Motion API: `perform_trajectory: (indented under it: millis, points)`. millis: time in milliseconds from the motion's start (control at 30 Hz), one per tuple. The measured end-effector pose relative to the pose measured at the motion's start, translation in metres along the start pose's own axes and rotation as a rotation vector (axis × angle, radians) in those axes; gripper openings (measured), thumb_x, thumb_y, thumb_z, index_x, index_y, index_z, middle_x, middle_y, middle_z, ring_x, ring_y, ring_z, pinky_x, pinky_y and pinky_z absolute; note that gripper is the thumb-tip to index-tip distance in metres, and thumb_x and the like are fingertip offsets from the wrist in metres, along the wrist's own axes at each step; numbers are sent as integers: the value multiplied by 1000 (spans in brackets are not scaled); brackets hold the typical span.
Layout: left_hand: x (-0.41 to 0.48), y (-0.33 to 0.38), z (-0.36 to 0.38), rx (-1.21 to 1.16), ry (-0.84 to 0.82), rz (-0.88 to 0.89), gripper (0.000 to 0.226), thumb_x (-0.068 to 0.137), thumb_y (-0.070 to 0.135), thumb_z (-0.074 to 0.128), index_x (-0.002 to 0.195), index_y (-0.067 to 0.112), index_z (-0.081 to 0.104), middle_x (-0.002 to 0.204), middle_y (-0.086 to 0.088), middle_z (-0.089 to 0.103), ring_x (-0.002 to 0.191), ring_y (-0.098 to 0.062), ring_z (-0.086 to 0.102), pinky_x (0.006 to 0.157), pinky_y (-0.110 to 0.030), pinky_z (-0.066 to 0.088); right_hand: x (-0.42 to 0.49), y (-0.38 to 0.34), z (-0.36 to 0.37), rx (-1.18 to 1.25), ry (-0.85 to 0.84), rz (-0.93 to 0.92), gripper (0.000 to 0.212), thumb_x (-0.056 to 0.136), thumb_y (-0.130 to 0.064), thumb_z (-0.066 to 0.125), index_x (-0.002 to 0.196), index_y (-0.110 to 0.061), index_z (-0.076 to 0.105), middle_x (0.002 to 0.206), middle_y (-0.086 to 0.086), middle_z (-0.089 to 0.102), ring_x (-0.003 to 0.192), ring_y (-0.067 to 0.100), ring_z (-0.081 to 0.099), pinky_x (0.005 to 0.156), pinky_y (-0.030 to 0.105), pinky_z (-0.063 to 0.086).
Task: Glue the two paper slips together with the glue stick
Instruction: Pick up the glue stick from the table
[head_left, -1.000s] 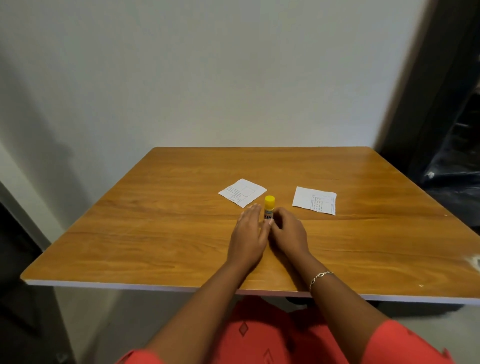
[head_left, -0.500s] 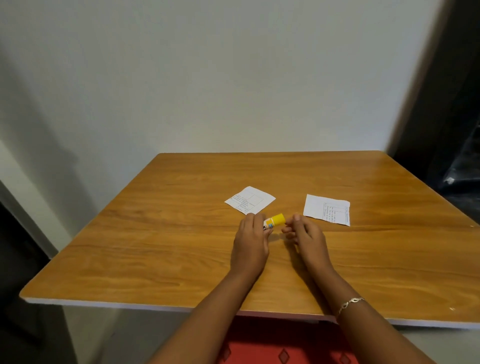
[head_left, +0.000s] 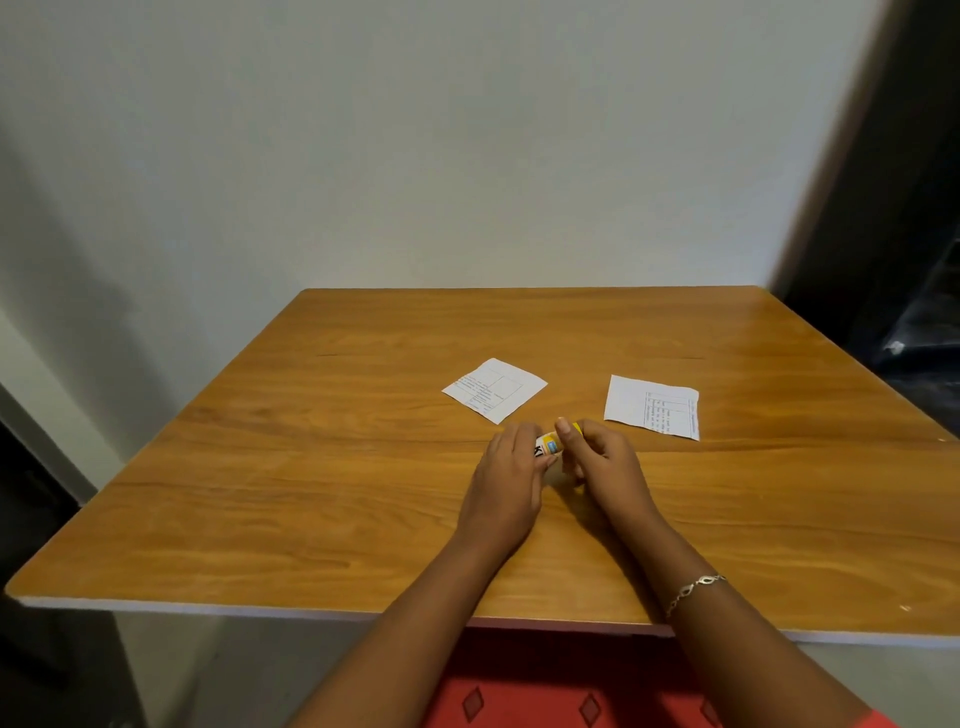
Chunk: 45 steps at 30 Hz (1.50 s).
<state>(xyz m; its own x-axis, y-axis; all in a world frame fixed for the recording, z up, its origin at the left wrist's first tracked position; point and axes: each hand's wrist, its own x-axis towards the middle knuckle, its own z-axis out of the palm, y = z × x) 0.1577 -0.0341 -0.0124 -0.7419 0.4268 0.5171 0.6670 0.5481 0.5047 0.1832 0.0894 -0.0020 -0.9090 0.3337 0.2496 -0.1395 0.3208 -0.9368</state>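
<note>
Glue stick (head_left: 549, 446) held by both hands.
Left hand (head_left: 511, 480) grips its body, right hand (head_left: 597, 460) pinches the yellow cap; it lies sideways.

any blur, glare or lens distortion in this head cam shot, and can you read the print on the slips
Head view: wide-angle bending curves the wall's dark right edge and splays the table; soft sheen, no harsh glare; a dim shadow falls on the wall at left. The print on the left slip and the right slip is too small to read. The glue stick, between the left hand and right hand, looks slightly soft.
</note>
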Motion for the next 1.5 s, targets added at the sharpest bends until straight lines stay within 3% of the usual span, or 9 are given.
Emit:
perform_trajectory:
  millis: [200,400,533,667,800,933,1067,1233,1500]
  points:
    - [0,1,1,-36,0,-7,23,94,20,42,110,5,50,104,-15,59,91,-28,53,75,-40,42,-4,-5,12,659,33,205,13,88,-18,54,87,-10,64,73,0,69,64,10,63,57,20,51]
    - [1,0,-1,-144,8,-68,22,96,19,39,109,6,50,103,-13,61,89,-30,56,73,-46,44,-10,-16,41,1075,121,289,23,95,-20,40,98,-7,60,95,9,70,90,17,64,91,30,48]
    - [2,-1,-3,-193,7,-57,30,96,27,36,123,19,49,107,-6,67,90,-25,61,72,-41,47,-10,-21,49,1169,186,306,25,95,-22,41,87,-11,61,75,0,72,73,9,67,70,18,55]
    - [4,-6,-7,-327,-57,-130,38,92,35,34,119,18,56,95,-5,71,84,-20,64,71,-38,49,-8,-20,52,1154,193,284,25,94,-20,43,79,-11,62,73,2,71,74,9,67,67,17,55]
    - [6,-12,-8,-804,-193,-278,26,96,24,41,80,17,60,48,14,47,43,-1,38,42,-16,31,-4,-19,52,1100,146,249,20,82,-26,53,73,-11,62,71,3,70,82,15,64,80,29,49]
    - [10,-16,-15,-999,-326,-399,30,97,29,37,73,16,50,47,10,41,35,-2,29,30,-15,23,-2,-19,51,1053,88,237,19,75,-29,54,76,-10,60,68,2,73,72,10,68,53,21,52]
    - [7,-9,-11,-737,-124,-333,22,96,24,41,77,23,50,55,9,47,43,-2,42,44,-21,34,3,-23,53,959,82,240,15,89,-20,49,90,-12,62,72,-2,74,73,8,67,62,20,52]
    - [5,-6,-8,-490,-32,-297,31,90,7,45,120,15,47,106,-7,66,92,-22,62,79,-37,50,14,-34,53,982,31,182,10,81,-26,59,87,-17,62,59,-2,60,58,8,58,58,19,50]
    - [6,0,-7,-375,18,-401,10,84,15,53,91,22,55,78,-8,66,74,-30,61,62,-42,48,12,-38,54,822,-8,110,30,95,-24,46,68,-18,58,36,-9,35,33,7,33,36,17,30]
